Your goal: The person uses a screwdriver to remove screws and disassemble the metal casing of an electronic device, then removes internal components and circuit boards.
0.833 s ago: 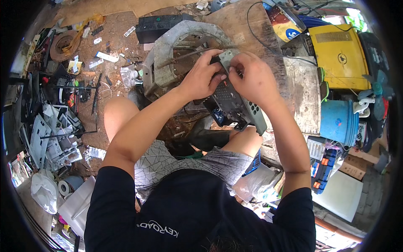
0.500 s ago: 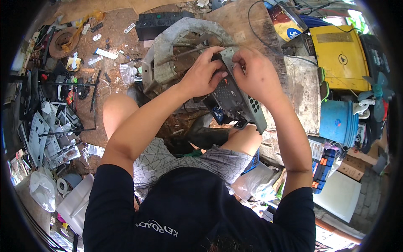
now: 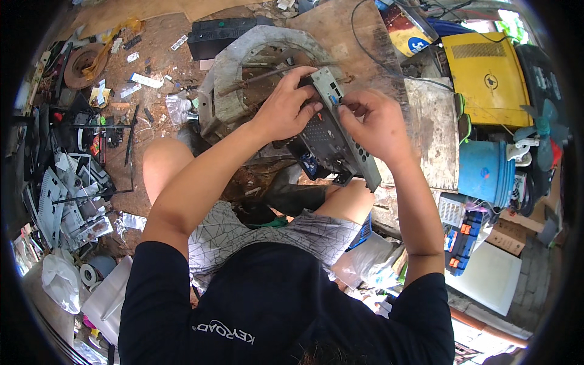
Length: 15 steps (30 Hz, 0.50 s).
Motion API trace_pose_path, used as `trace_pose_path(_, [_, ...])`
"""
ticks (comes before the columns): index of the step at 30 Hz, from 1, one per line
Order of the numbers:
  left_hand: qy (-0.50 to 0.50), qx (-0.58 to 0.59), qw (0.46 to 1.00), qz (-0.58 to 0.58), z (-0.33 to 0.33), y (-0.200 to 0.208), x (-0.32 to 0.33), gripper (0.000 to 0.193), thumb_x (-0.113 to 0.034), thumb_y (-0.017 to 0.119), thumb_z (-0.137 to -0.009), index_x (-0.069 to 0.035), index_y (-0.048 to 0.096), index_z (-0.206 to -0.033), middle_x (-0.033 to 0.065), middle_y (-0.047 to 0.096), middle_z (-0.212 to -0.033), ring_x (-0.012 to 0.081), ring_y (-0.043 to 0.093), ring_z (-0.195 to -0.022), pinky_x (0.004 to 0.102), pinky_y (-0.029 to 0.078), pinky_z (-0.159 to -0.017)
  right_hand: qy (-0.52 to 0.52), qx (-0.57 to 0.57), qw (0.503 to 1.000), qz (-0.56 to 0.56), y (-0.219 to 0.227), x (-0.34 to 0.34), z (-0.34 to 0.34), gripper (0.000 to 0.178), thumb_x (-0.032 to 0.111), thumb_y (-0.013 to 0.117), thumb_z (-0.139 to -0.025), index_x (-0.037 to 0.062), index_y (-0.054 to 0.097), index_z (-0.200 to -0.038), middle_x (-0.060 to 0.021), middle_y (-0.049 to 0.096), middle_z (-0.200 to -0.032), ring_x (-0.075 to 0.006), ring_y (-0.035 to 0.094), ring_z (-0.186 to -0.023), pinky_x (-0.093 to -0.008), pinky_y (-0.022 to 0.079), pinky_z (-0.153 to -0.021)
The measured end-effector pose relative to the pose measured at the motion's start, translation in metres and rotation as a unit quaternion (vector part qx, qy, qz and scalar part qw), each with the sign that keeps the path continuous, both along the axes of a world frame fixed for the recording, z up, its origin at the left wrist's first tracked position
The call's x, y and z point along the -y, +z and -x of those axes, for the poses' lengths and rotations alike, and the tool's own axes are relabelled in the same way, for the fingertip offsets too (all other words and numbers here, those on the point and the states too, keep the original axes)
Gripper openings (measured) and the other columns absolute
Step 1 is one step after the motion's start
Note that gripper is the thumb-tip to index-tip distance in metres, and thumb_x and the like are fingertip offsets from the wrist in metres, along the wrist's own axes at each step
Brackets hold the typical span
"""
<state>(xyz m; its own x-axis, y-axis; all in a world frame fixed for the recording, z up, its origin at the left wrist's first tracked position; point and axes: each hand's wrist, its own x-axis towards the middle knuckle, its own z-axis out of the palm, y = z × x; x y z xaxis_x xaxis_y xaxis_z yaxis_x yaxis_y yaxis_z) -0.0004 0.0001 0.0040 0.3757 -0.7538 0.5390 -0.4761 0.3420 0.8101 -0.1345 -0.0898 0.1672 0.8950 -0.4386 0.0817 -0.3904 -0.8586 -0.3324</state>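
Far left: a heap of grey metal chassis parts (image 3: pixel 67 194) lies on the dirt, untouched. A grey ring-shaped casting (image 3: pixel 234 73) sits just beyond the person's knees.

Left hand (image 3: pixel 286 112): fingers curled, closed on the upper left edge of a grey perforated metal device case (image 3: pixel 337 143); thumb lies against the perforated face.

Right hand (image 3: pixel 371 125): fingers bunched together, thumb and forefinger pinched at the case's top end, beside a small blue connector (image 3: pixel 333 99). Whether a small part sits in that pinch is unclear; the fingers hide it.

Case position: held up between both hands over the lap, tilted, long axis running from the top end at the fingertips down to the lower right, below the right wrist.

Change against the earliest frame: hands and case keep the same grip and placement; the right fingers appear slightly shifted along the top end.

Right: a blue bucket (image 3: pixel 486 173) and a yellow casing (image 3: pixel 483 76), both well apart from the hands.
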Motion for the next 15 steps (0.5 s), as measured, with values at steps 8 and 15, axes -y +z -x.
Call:
trace_pose_path(8, [0.013, 0.015, 0.999, 0.029, 0.001, -0.002, 0.002, 0.022, -0.015, 0.072, -0.083, 0.002, 0.069, -0.096, 0.0217, 0.048, -0.138, 0.0408, 0.049, -0.125, 0.0465, 0.04, -0.106, 0.006, -0.066, 0.994, 0.091, -0.002, -0.005, -0.003, 0.017, 0.019, 0.07, -0.086, 0.0025, 0.068, -0.083, -0.0166, 0.065, -0.082, -0.0381, 0.065, -0.077, -0.0471, 0.051, -0.07])
trace_pose_path(15, [0.023, -0.001, 0.999, 0.036, 0.002, -0.007, 0.001, 0.022, -0.017, 0.072, -0.085, 0.003, 0.069, -0.095, 0.0215, 0.047, -0.138, 0.0412, 0.048, -0.125, 0.0464, 0.039, -0.107, -0.018, -0.1, 0.99, 0.098, -0.002, -0.01, -0.006, 0.017, 0.018, 0.068, -0.088, 0.0009, 0.066, -0.085, -0.0181, 0.065, -0.086, -0.0396, 0.065, -0.081, -0.0486, 0.051, -0.071])
